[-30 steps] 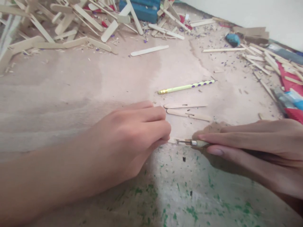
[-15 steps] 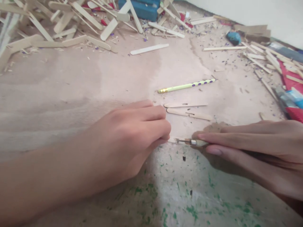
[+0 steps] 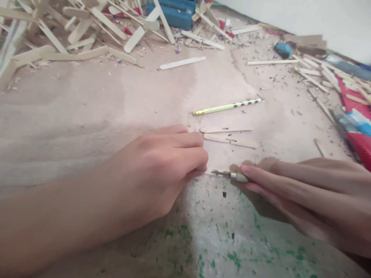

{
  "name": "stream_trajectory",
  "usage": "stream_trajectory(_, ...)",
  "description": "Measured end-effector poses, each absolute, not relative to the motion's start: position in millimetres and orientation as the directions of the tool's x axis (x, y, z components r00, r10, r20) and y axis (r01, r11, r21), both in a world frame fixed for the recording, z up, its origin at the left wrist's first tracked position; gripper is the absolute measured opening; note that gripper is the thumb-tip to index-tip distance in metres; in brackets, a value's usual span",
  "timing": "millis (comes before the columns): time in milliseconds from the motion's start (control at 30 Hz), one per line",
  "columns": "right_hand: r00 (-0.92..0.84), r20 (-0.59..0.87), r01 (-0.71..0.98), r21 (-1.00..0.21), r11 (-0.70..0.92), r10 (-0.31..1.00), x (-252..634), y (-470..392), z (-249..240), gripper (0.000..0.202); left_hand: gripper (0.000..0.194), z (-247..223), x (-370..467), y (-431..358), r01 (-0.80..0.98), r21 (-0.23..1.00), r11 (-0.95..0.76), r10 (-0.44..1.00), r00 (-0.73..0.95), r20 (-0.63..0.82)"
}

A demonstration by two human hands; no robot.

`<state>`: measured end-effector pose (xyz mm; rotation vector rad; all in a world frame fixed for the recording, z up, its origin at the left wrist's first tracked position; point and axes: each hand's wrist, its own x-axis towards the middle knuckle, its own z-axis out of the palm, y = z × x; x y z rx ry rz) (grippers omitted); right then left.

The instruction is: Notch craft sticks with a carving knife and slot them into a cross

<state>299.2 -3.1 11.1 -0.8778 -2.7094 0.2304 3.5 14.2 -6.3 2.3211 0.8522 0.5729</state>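
Observation:
My left hand (image 3: 176,158) is closed, its curled fingers pressing the end of a small wooden stick (image 3: 208,170) against the table. In my right hand (image 3: 290,185) is a thin carving tool (image 3: 233,175) with a metal ferrule, pinched between thumb and fingers. The tool's narrow metal tip points left and lies over the stick, close to my left fingertips. Just beyond my hands, two notched craft sticks (image 3: 228,130) (image 3: 232,141) lie side by side. A light green pencil (image 3: 227,107) with purple spots rests behind them.
Many craft sticks (image 3: 110,23) are piled at the back left beside a blue block (image 3: 174,13). A single stick (image 3: 182,63) lies in front of them. At the right are more sticks, a blue lump (image 3: 282,50) and red material (image 3: 359,146). Shavings dot the table (image 3: 72,96).
My right hand has shifted slightly left and down, and the tool's tip is a little nearer my left fingers. My left hand has hardly moved. The view has shifted slightly.

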Motion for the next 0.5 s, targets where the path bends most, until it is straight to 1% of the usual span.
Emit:
stream_trajectory(100, -0.798, 0.229, 0.516, -0.219, 0.828, 0.558, 302.4, -0.6, 14.0, 0.026, 0.028, -7.2, 3.5, 14.5, 0.432, 0.644, -0.631, 0.688, 0.696, 0.206)
stream_trajectory(167, -0.795, 0.212, 0.521, -0.241, 0.819, 0.568, 305.6, 2.2, 16.7, 0.023, 0.029, -8.0, 3.3, 13.6, 0.434, 0.631, -0.643, 0.681, 0.7, 0.213)
stream_trajectory(367, -0.719, 0.195, 0.568, -0.388, 0.726, 0.667, 307.7, 9.6, 21.7, 0.022, 0.025, -8.1, 2.4, 6.2, 0.486, 0.581, -0.653, 0.71, 0.66, 0.246)
stream_trajectory(500, -0.662, 0.161, 0.577, -0.514, 0.635, 0.732, 303.6, 10.6, 24.4, 0.023, 0.024, -9.7, 3.7, 2.8, 0.489, 0.571, -0.659, 0.709, 0.657, 0.256)
